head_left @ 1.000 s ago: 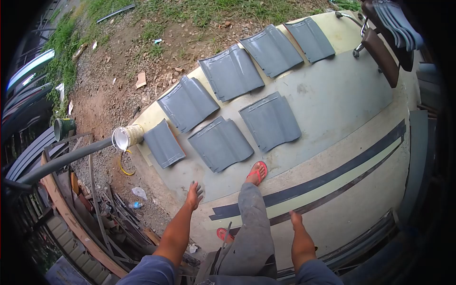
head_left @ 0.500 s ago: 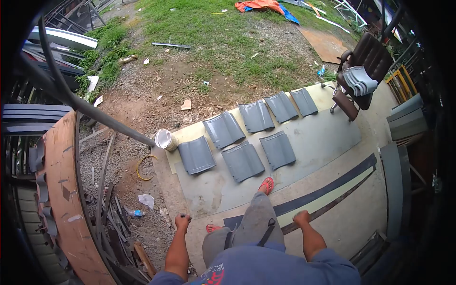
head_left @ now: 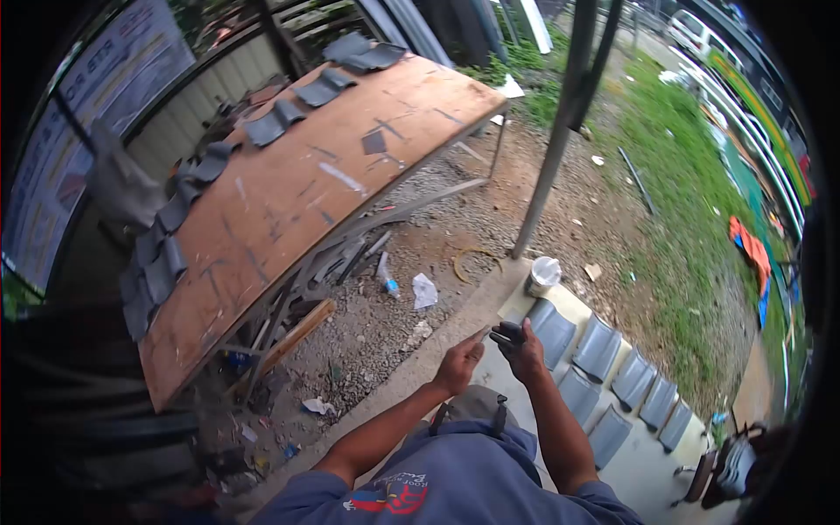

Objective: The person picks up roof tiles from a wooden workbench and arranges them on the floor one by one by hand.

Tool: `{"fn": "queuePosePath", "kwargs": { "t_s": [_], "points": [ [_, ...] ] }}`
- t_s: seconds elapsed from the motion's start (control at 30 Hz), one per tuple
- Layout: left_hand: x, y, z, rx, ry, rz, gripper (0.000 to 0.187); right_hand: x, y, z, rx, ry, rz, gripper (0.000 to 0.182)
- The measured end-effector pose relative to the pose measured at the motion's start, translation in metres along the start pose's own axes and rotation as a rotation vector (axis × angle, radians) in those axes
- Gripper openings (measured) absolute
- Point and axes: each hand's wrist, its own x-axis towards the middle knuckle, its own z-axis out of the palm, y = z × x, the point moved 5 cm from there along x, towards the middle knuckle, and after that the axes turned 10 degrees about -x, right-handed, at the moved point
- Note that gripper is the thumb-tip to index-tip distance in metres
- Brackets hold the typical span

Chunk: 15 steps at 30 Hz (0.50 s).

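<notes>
My left hand [head_left: 459,364] is raised in front of my body, its fingers closed in a pinch; a thin, light sliver shows at the fingertips, too small to name. Close beside it, my right hand [head_left: 526,353] is bent around something small and dark [head_left: 507,334], whose kind I cannot make out. The fingertips of both hands nearly meet. Beyond the right hand, grey curved roof tiles [head_left: 599,346] lie in two rows on the sheet-covered ground. A whitish bucket [head_left: 544,273] stands at the corner near the first tile.
On the left stands a long plywood-topped table [head_left: 350,197] with grey tile pieces [head_left: 276,122] along its far edge. A metal post [head_left: 556,149] rises by the bucket. Scraps and a plastic bottle [head_left: 386,275] litter the gravel. An office chair [head_left: 722,468] is at lower right.
My view has swung left towards the plywood table. Both hands, apart at my sides before, have come up and together in front of me. The tiles now appear at lower right.
</notes>
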Motion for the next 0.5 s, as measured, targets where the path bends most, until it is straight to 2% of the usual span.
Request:
{"fn": "queuePosePath", "kwargs": {
  "t_s": [0.03, 0.1, 0.13, 0.17, 0.2, 0.23, 0.27, 0.3, 0.4, 0.43, 0.5],
  "points": [
    [0.004, 0.008, -0.008, 0.117, 0.03, 0.215, 0.064, 0.005, -0.006, 0.067, 0.127, -0.19, 0.033, 0.066],
    [0.014, 0.013, -0.036, 0.412, 0.27, 0.313, 0.075, -0.004, -0.022, 0.182, 0.06, -0.337, 0.032, 0.067],
    [0.022, 0.017, -0.063, 0.396, 0.31, 0.302, 0.079, 0.051, 0.018, 0.197, 0.135, -0.415, 0.067, 0.066],
    [0.029, 0.019, -0.095, 0.382, 0.344, 0.295, 0.083, 0.059, 0.012, 0.224, 0.146, -0.452, 0.021, 0.064],
    [0.039, 0.009, -0.124, 0.454, 0.377, 0.326, 0.079, 0.065, 0.008, 0.252, 0.169, -0.556, 0.068, 0.063],
    [0.048, 0.024, -0.152, 0.495, 0.409, 0.361, 0.077, 0.062, -0.001, 0.279, 0.192, -0.655, 0.124, 0.063],
    [0.063, 0.019, -0.182, 0.535, 0.491, 0.309, 0.075, 0.071, -0.002, 0.298, 0.139, -0.682, 0.17, 0.066],
    [0.079, 0.011, -0.213, 0.573, 0.57, 0.255, 0.074, 0.079, -0.006, 0.323, 0.14, -0.815, 0.199, 0.071],
    [0.134, -0.03, -0.306, 0.235, 0.77, 0.106, 0.074, 0.092, -0.048, 0.372, -0.02, -1.003, -0.049, 0.076],
    [0.151, -0.025, -0.311, 0.25, 0.78, 0.109, 0.074, 0.115, -0.056, 0.382, -0.013, -1.019, -0.049, 0.076],
    [0.19, -0.018, -0.295, 0.138, 0.672, 0.096, 0.078, 0.173, -0.07, 0.388, 0.059, -1.01, -0.051, 0.076]
  ]
}}
